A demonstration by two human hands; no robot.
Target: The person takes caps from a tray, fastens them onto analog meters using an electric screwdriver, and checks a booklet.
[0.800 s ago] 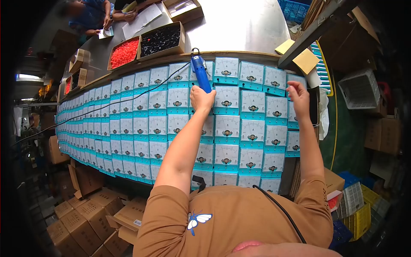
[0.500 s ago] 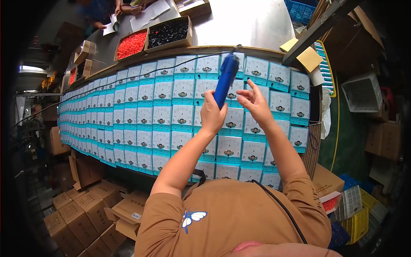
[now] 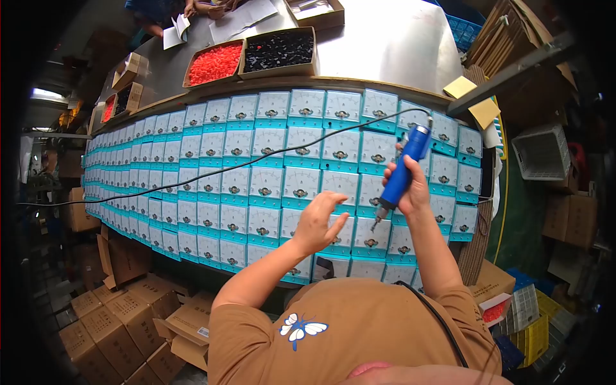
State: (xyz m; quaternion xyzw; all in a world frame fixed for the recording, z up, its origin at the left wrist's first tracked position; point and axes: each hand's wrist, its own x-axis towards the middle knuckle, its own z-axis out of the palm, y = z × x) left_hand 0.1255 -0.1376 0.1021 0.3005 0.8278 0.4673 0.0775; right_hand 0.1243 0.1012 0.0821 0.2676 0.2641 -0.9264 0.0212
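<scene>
A blue cylindrical power screwdriver [image 3: 415, 143] is held tip-down by the closed right grip [image 3: 418, 191] above square white-and-teal meters [image 3: 300, 181]; over them the left grip [image 3: 316, 224] is left open. For positioning (the apparent step), careful tip alignment is called for.

the blue tool [image 3: 408, 154] partly hides the right grip [image 3: 414, 189]; dial print on the meters [image 3: 266, 181] and lettering on the cartons [image 3: 106, 327] are too small to read; the top edge cuts off the co-workers [image 3: 156, 9] and bench [image 3: 385, 48]; the cable [image 3: 250, 162] fades into darkness at left
</scene>
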